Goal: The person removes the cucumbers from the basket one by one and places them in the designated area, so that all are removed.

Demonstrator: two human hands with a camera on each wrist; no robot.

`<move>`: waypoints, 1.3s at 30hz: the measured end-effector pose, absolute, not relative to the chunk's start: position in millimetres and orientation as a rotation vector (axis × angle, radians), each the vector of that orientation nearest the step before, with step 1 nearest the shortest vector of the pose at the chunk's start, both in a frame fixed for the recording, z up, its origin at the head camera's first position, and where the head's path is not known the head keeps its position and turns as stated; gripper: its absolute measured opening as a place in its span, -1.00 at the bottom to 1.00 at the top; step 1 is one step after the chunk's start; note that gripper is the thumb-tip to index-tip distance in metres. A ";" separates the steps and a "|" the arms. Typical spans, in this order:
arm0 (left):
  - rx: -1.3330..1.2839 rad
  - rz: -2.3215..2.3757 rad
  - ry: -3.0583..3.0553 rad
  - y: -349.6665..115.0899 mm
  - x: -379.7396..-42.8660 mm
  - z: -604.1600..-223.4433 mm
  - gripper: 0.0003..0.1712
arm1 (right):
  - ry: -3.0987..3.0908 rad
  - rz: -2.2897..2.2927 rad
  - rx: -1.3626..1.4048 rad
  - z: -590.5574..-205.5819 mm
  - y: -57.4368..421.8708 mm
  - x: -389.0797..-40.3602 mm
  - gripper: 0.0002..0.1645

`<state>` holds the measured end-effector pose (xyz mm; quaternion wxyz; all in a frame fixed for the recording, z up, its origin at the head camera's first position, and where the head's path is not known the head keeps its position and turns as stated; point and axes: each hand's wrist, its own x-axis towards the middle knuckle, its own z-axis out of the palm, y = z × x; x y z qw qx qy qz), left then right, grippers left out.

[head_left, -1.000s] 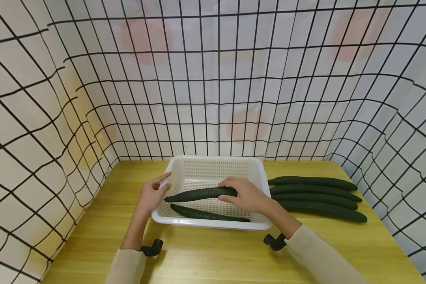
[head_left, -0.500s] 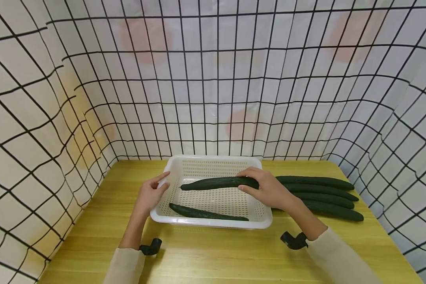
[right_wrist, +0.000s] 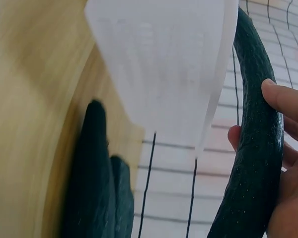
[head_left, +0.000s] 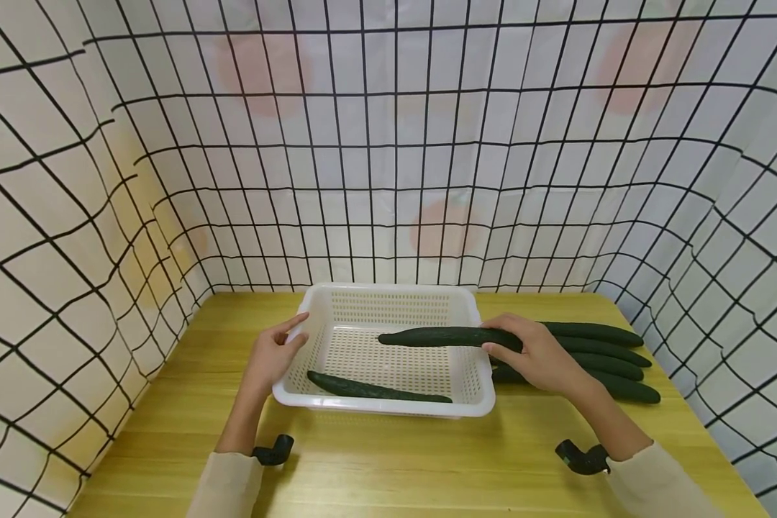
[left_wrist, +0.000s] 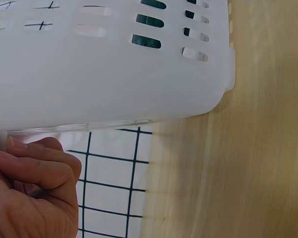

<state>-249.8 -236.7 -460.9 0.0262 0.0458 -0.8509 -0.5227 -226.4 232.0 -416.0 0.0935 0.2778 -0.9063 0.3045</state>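
Observation:
My right hand (head_left: 534, 352) holds a long dark green cucumber (head_left: 434, 336) near its right end, thumb and fingers on either side of it, as the right wrist view also shows. That cucumber (right_wrist: 256, 144) hangs over the right rim of a white plastic basket (head_left: 382, 407). A second cucumber (head_left: 375, 388) lies inside along the basket's near wall. At the basket's left rim, my left hand (head_left: 277, 354) grips the edge; in the left wrist view, the fingers (left_wrist: 44, 166) curl at the rim beneath the white wall.
Several more cucumbers (head_left: 611, 360) lie side by side on the wooden table (head_left: 388, 460), right of the basket. A black wire grid (head_left: 395, 180) encloses the table at the back and both sides, with pale cloth behind it.
My right hand has lifted the cucumber and carried it rightward from inside the basket to above its right rim. The left hand stays at the left rim.

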 end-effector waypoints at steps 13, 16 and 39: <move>0.138 -1.620 -2.627 -236.7 -249.7 -460.0 -0.48 | -2.702 0.817 0.649 -422.7 297.6 -207.6 -0.55; 0.130 -1.615 -2.630 -236.8 -249.5 -459.9 -0.49 | -2.689 0.789 0.626 -426.8 312.4 -202.6 -0.55; 0.129 -1.614 -2.639 -238.2 -250.7 -461.4 -0.48 | -2.787 0.809 0.438 -472.7 398.3 -176.9 -0.55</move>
